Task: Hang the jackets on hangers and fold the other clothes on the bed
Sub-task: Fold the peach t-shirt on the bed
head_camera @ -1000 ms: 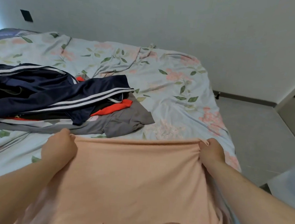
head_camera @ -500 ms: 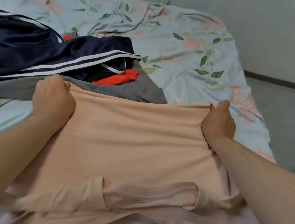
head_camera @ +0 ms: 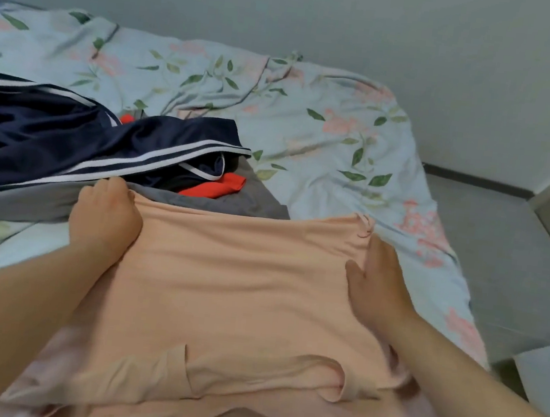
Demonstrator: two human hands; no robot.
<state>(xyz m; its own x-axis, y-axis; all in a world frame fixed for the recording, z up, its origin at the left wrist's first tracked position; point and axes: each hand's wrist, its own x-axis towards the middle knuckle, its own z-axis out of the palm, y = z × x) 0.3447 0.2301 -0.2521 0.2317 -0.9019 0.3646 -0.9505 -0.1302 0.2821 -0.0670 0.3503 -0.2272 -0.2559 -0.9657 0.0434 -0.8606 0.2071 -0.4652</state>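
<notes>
Peach shirt [head_camera: 242, 273] on bed [head_camera: 341, 154], left hand [head_camera: 104, 219] gripping its corner, right hand [head_camera: 378, 282] flat atop

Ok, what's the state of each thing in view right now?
peach shirt: laid out flat on bed
left hand: grips shirt's far corner
right hand: open, flat on shirt
navy jacket: crumpled, not hung
grey garment: unfolded, partly under jacket
red garment: mostly hidden under jacket
</notes>
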